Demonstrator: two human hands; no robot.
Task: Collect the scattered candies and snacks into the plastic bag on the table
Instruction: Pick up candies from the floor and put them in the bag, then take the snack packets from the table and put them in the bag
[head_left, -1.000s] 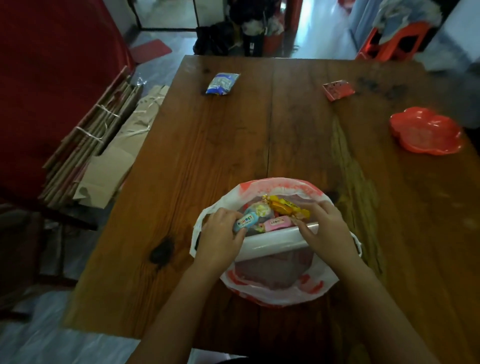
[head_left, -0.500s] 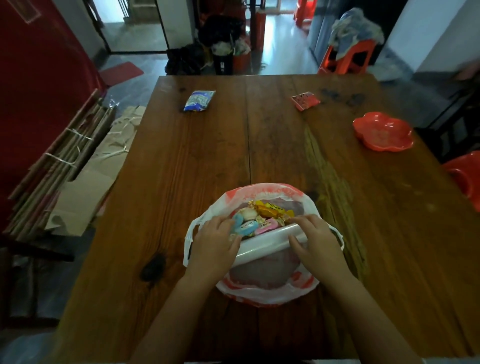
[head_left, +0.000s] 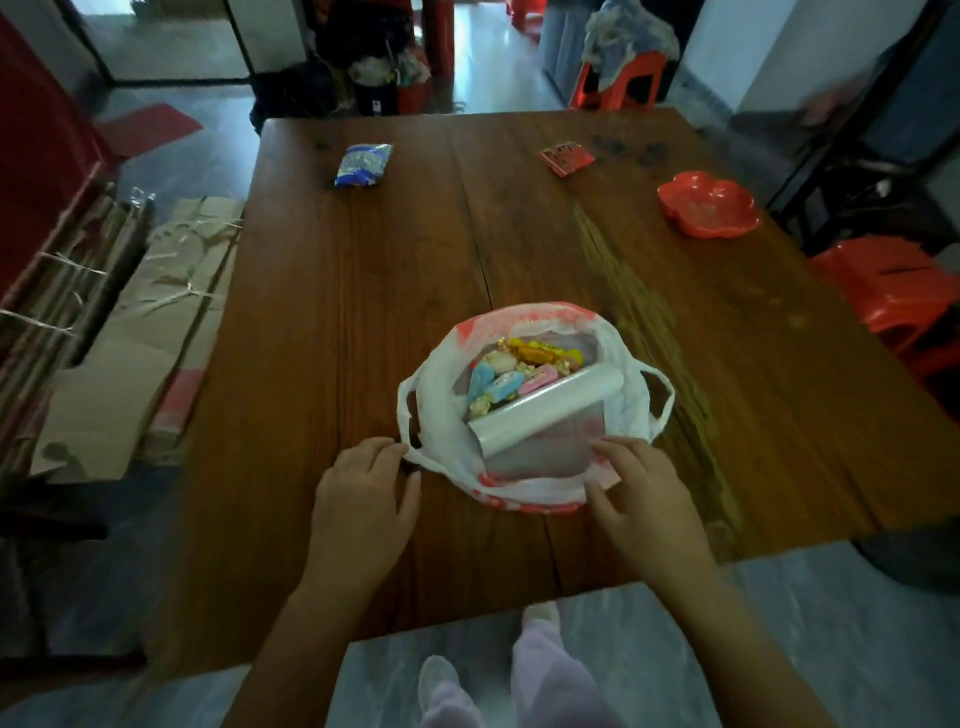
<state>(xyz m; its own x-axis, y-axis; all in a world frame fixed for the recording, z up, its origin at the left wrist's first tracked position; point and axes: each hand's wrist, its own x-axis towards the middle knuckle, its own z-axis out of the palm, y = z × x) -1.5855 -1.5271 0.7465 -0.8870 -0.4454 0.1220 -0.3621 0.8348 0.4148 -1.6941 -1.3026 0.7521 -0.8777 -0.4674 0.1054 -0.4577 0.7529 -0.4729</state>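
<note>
- Plastic bag (head_left: 441, 415), candies (head_left: 498, 384) inside, on the table (head_left: 363, 286) just beyond your left hand (head_left: 366, 499) and right hand (head_left: 649, 504).
- Left fingertips at its handle, grip unclear; right loose at the rim.
- Blue packet (head_left: 363, 165), red dish (head_left: 706, 205) farther off.

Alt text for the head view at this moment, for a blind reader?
A person's left hand and right hand are at the near edge of a white-and-red plastic bag holding wrapped candies and a white roll on a brown wooden table. A blue-white snack packet and small red packet lie at the far side.
</note>
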